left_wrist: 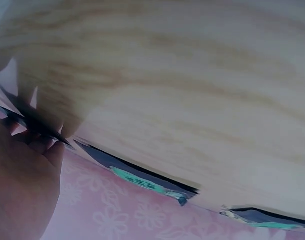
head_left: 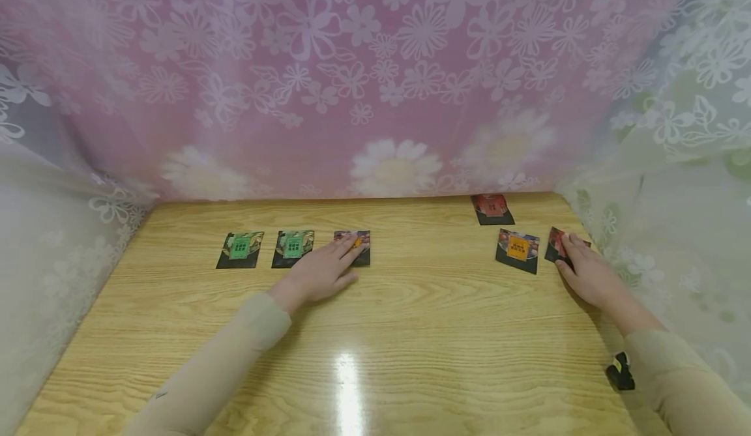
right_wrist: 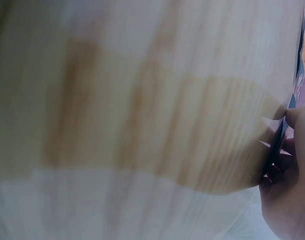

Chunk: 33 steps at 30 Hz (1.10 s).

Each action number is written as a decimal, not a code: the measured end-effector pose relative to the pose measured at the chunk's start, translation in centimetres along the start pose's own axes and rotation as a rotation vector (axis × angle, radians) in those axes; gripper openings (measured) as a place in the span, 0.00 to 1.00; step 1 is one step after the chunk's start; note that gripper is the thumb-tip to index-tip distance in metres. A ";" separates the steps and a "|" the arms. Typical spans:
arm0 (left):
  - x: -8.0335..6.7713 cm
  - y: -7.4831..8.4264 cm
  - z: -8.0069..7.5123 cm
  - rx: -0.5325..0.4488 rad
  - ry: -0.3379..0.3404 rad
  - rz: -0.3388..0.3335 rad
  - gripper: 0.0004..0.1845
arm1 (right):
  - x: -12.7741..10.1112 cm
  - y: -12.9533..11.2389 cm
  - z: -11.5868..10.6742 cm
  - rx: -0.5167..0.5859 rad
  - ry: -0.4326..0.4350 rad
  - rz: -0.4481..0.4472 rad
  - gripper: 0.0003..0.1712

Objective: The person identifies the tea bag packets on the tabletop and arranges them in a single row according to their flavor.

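Observation:
My left hand (head_left: 328, 268) lies flat on the wooden table (head_left: 411, 332), its straight fingers resting on an orange-labelled packet (head_left: 359, 248). In the left wrist view the hand (left_wrist: 22, 185) meets that packet's dark edge (left_wrist: 42, 131). Two green-labelled packets (head_left: 240, 249) (head_left: 293, 247) lie in a row to its left. My right hand (head_left: 587, 270) holds a red packet (head_left: 556, 243) at the table's right edge. In the right wrist view its fingers (right_wrist: 287, 200) pinch the packet's thin edge (right_wrist: 280, 137).
Another orange-labelled packet (head_left: 517, 250) and a red one (head_left: 491, 208) lie at the back right. Pink flowered cloth (head_left: 375, 84) hangs behind the table, sheer white curtains (head_left: 47, 240) at both sides. A small black object (head_left: 620, 371) sits by my right sleeve.

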State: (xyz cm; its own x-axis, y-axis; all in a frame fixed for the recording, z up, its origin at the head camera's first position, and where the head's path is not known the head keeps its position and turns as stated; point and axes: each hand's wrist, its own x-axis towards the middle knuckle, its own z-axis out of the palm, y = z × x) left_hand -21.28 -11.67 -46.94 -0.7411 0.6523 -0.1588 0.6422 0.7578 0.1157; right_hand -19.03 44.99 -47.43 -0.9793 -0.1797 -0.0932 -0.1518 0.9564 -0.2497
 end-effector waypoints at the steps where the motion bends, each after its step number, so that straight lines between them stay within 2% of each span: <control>1: -0.1 -0.1 0.0 -0.002 0.000 -0.003 0.38 | 0.0 0.0 0.0 -0.001 -0.001 -0.001 0.41; 10: -0.4 -0.6 0.0 -0.008 0.002 -0.006 0.37 | -0.1 -0.1 -0.1 0.010 -0.002 -0.007 0.41; 33: -0.5 -0.5 -0.1 -0.005 0.009 0.003 0.37 | -0.1 -0.2 0.0 -0.007 0.007 0.000 0.41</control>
State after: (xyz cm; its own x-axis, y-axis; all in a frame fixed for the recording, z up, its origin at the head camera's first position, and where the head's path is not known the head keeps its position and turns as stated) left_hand -21.28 -12.34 -46.82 -0.7409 0.6546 -0.1500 0.6434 0.7559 0.1212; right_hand -18.95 44.85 -47.38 -0.9802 -0.1783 -0.0863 -0.1529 0.9579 -0.2430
